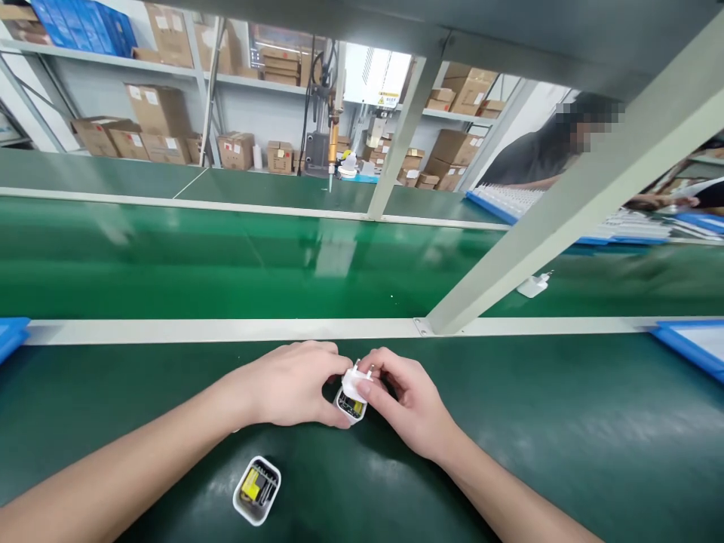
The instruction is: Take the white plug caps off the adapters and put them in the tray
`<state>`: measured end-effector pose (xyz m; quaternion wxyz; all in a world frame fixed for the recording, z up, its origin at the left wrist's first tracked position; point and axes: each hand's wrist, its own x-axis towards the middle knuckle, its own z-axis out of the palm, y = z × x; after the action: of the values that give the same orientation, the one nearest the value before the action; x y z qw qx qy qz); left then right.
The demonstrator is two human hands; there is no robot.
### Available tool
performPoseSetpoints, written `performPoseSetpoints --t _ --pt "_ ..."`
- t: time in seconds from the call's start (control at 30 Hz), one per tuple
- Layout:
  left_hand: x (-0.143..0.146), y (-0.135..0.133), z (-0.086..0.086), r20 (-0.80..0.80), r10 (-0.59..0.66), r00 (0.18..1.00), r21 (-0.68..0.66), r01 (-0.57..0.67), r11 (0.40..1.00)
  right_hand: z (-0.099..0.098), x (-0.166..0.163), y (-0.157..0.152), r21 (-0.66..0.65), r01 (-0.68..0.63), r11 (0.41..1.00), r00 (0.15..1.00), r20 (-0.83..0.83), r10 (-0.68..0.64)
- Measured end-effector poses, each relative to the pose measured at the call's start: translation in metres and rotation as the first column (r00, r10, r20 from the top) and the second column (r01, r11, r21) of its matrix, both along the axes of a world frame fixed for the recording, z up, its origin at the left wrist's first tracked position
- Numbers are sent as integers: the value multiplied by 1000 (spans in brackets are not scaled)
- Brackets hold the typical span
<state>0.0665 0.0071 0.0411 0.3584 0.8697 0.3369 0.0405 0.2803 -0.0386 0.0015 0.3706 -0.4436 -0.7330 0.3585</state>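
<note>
My left hand (294, 381) and my right hand (404, 403) meet over the dark green bench, both closed on a small white charger (351, 398). Its open housing shows a circuit board inside, and a white plug cover with metal prongs sits at its top under my right thumb. A second open white charger housing (257, 490), with a yellow part and circuit board visible inside, lies on the bench close to me, below my left wrist.
A green conveyor belt (226, 256) runs beyond a pale rail (226, 330); a white charger (533, 285) lies on it at right. Blue trays (687, 348) sit at both bench edges. A slanted metal post (566, 204) crosses right. Another person (543, 151) works opposite. Shelves of cardboard boxes (158, 113) stand behind.
</note>
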Motion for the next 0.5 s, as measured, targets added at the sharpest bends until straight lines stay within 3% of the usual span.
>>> performPoseSetpoints --t 0.1,0.23,0.33,0.5 --pt "4 3 -5 7 43 999 3 -43 999 5 2 0 123 -60 991 993 107 47" --pt "6 2 -8 20 97 995 -30 -97 995 13 2 1 327 -170 930 952 299 69" --pt "5 3 -11 45 93 995 -48 -91 995 18 1 2 329 -215 920 927 365 86" --pt "6 5 -15 59 102 993 -50 -99 994 20 3 3 278 -235 931 933 334 136"
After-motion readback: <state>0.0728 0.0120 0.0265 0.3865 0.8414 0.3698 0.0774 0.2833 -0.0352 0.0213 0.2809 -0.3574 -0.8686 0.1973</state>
